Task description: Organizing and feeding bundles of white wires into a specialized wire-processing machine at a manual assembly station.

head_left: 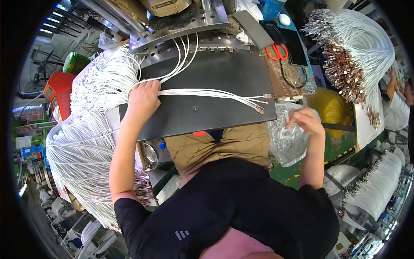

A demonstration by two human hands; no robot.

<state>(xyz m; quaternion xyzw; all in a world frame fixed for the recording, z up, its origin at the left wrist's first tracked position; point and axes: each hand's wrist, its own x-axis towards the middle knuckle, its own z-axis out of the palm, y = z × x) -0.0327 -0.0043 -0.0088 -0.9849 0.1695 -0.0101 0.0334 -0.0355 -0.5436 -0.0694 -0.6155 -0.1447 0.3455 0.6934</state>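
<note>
At the table's left edge, my left hand (144, 100) is closed over a bunch of white cables (194, 92) that stretch rightward across the black tabletop (189, 116). Clear plastic plugs (259, 109) show at the right ends of some of them. A few more white cables curve up from beside this hand to a metal fixture (181, 30). My right hand (307, 121) is over a clear plastic bag (288, 157) of small clear pieces. Its fingers are pinched together, and whatever is between them is too small to make out.
Large heaps of white cable (82, 146) lie to the left. Red-handled scissors (277, 52) and a black phone-like slab (294, 47) lie at the back right. A thick cable bundle (366, 39) hangs over a stand further right. A yellow bag (330, 108) sits below.
</note>
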